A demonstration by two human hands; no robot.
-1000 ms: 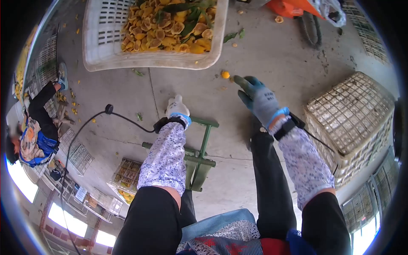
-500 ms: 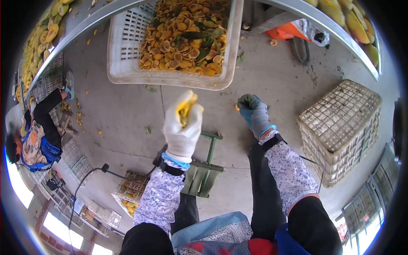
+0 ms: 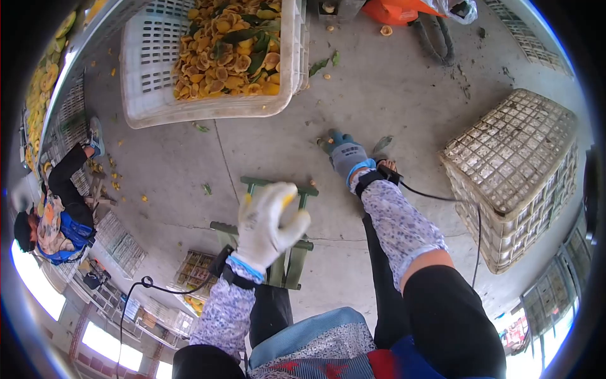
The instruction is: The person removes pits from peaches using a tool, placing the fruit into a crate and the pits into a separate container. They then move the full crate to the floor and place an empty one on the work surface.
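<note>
My left hand (image 3: 268,224), in a white glove with yellow-stained fingertips, is raised over the green folding stool (image 3: 293,262). Its fingers and thumb are curved apart with nothing between them. Farther forward and to the right is my right hand (image 3: 346,155), in a grey-blue glove, low over the concrete floor. Its fingers are drawn together round a tiny orange bit too small to name. Ahead on the left stands a white plastic crate (image 3: 205,116) holding orange-yellow fruit halves or peels (image 3: 227,63) and green leaves.
An upturned, dirty white crate (image 3: 517,151) stands at the right. A seated person (image 3: 63,221) is at the far left, beside a metal table edge with yellow fruit (image 3: 47,82). An orange bag (image 3: 398,9) and dark loop (image 3: 435,41) lie ahead. Cables run from both wrists.
My left hand has opened and come down nearer to me; the yellow piece it held is gone. My right hand has shifted left. The view has turned, so the fruit crate sits farther left.
</note>
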